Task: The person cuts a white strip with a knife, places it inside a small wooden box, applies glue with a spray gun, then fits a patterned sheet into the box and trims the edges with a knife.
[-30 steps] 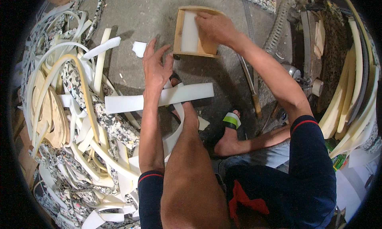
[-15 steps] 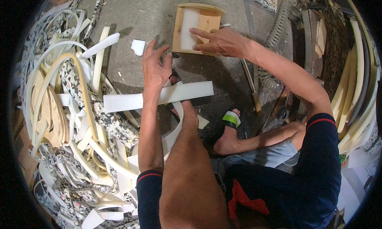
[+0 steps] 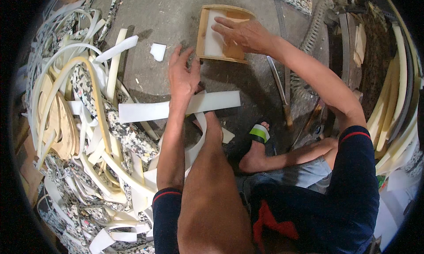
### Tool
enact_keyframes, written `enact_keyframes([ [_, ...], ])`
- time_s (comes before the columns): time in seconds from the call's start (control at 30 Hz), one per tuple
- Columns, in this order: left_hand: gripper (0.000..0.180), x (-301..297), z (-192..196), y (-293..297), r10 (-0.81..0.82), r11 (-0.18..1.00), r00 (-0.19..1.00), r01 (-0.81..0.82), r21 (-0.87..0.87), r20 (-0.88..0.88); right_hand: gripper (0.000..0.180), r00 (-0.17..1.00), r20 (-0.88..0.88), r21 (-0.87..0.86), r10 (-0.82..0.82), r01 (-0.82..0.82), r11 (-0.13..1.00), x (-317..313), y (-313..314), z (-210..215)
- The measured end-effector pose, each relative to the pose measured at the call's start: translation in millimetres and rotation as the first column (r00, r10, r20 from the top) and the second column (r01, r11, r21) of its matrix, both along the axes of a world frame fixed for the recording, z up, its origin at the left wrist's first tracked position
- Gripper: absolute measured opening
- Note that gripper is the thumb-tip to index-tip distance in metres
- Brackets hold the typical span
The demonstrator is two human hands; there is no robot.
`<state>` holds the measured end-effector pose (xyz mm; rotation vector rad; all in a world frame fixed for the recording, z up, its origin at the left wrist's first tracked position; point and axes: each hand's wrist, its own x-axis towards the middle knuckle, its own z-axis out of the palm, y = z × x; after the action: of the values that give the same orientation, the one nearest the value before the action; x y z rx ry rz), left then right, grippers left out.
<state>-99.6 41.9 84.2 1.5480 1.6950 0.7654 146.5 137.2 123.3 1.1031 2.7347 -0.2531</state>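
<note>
A small wooden box frame (image 3: 201, 33) lies on the floor ahead of me, with a white foam piece (image 3: 213, 37) along the left part of its inside. My right hand (image 3: 245, 34) reaches over the box from the right, fingers stretched out and spread above the foam; whether the fingertips touch it I cannot tell. My left hand (image 3: 183, 73) is raised near the box's lower left corner, fingers apart and nothing in them. Below that hand, a long white foam strip (image 3: 214, 101) lies across my left lower leg and passes behind my left forearm.
A large heap of foam offcuts (image 3: 115, 165) fills the left side. A small foam scrap (image 3: 157, 52) lies left of the box. Right of centre is a long-bladed tool with a wooden handle (image 3: 288, 116), beside a ribbed hose (image 3: 309, 37). Foam strips (image 3: 397, 90) stand at far right.
My right hand has moved farther up over the box, its fingers now higher along the foam. The left hand has come slightly nearer the box's corner. The whole view has shifted a little.
</note>
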Motion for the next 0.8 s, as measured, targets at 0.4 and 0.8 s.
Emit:
enact_keyframes([
  [0.4, 0.076, 71.9, -11.9, -32.3, 0.598, 0.678, 0.491, 0.111, -0.726, 0.634, 0.055, 0.980, -0.076, -0.023, -0.186, 0.185, 0.983, -15.4, 16.7, -16.2],
  [0.8, 0.074, 96.7, -39.5, -45.3, 0.620, 0.743, 0.338, 0.035, -0.668, 0.708, 0.024, 0.764, -0.387, 0.030, -0.516, 0.570, 0.821, 39.4, 27.8, -30.5],
])
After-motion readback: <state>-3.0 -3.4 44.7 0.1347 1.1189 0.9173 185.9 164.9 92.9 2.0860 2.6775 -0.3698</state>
